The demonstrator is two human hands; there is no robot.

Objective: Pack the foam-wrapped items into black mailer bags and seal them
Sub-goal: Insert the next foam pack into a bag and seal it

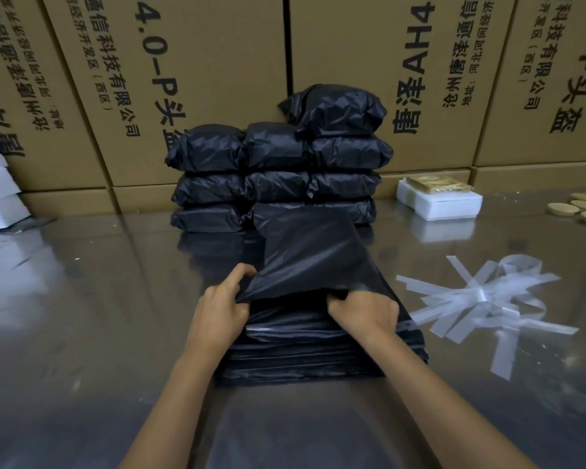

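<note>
At lower centre, a stack of flat black mailer bags (318,346) lies on the desk (82,299). The left hand (220,309) pinches the top bag (312,255) at its lifted edge; the right hand (366,313) curls into its mouth. This looks like opening a bag; next comes fetching the foam-wrapped item (440,201), middle right. Sealed packs (285,170) stand behind. Cartons (217,62) read "AH4" and "头盔".

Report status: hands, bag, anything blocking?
Left hand and right hand both grip the top mailer bag, lifting it off the flat stack. Not yet filled. Nothing blocking; peeled strips lie right.
</note>
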